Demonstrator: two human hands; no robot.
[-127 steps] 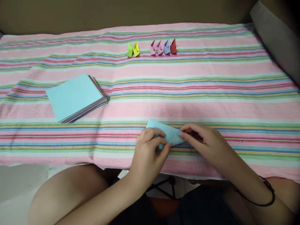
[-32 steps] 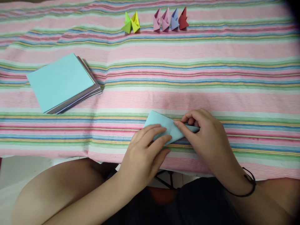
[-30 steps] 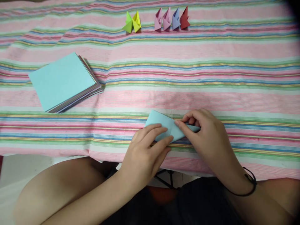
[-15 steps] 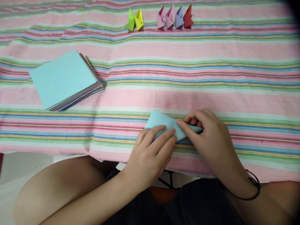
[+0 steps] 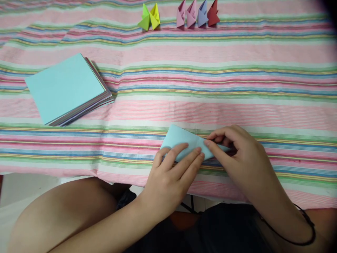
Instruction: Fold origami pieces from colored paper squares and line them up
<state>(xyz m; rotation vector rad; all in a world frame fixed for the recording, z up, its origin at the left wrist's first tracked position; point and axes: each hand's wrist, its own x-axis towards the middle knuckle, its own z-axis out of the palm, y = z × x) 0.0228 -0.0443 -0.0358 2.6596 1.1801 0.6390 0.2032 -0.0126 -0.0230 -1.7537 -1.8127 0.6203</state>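
A light blue folded sheet of paper lies near the table's front edge, narrowing to a point on its right. My left hand rests over its lower side, fingers stretched out and pressing it down on the cloth. At the paper's upper right edge, my right hand pinches it between thumb and forefinger. The other right fingers curl behind and are partly hidden. Part of the paper's left and lower edge is covered by my left fingers.
A stack of coloured paper, light blue on top, sits at the left. Along the back stand small folded paper pieces: a green one, a yellow one, two pink, one lavender and a red one. A striped cloth covers the table.
My right thumb and forefinger have slid slightly right along the paper's edge, and its pointed right end now lies flatter. My left hand has shifted slightly right. The view has moved a little.
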